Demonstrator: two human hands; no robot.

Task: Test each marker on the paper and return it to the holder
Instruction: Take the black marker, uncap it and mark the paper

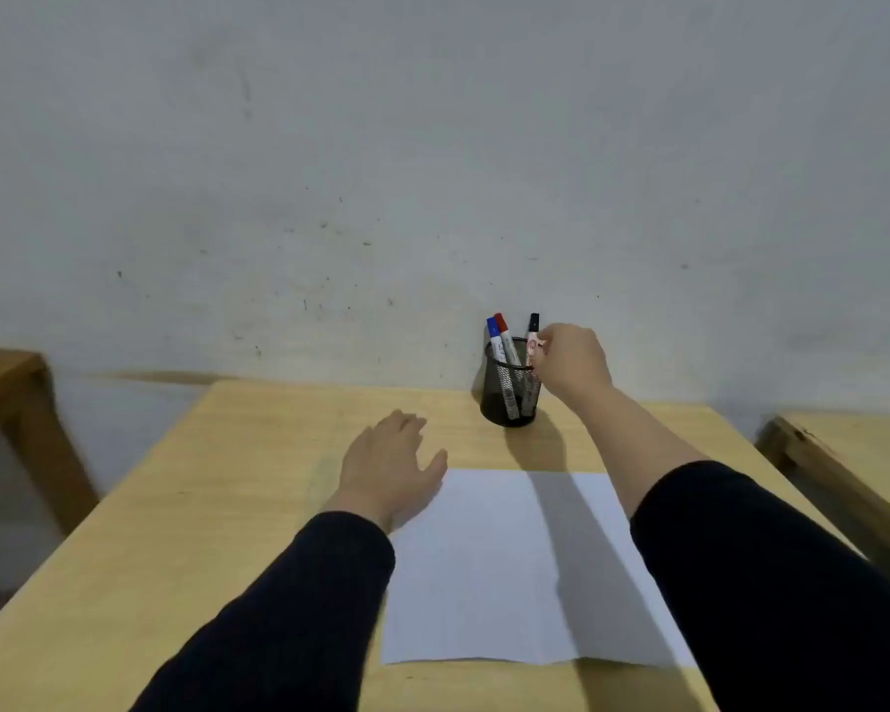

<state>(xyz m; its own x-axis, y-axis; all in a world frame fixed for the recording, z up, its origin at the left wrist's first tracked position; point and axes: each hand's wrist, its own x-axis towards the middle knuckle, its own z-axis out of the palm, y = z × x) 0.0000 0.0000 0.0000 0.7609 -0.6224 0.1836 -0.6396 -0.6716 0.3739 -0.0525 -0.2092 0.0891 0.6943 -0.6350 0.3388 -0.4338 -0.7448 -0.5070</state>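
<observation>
A black mesh holder point(499, 398) stands at the far edge of the wooden table, by the wall. In it stand a blue-capped marker point(494, 328), a red-capped marker point(501, 323) and a black-capped marker point(533, 323). My right hand point(574, 359) is at the holder's right rim, fingers pinched on the black-capped marker's barrel. A blank white sheet of paper point(484, 567) lies on the table in front of me. My left hand point(389, 462) rests flat, fingers spread, at the paper's far left corner.
The light wooden table point(201, 531) stands against a grey-white wall. A second wooden piece of furniture point(11, 382) stands to the left and another point(843, 465) to the right, each with a gap to the table.
</observation>
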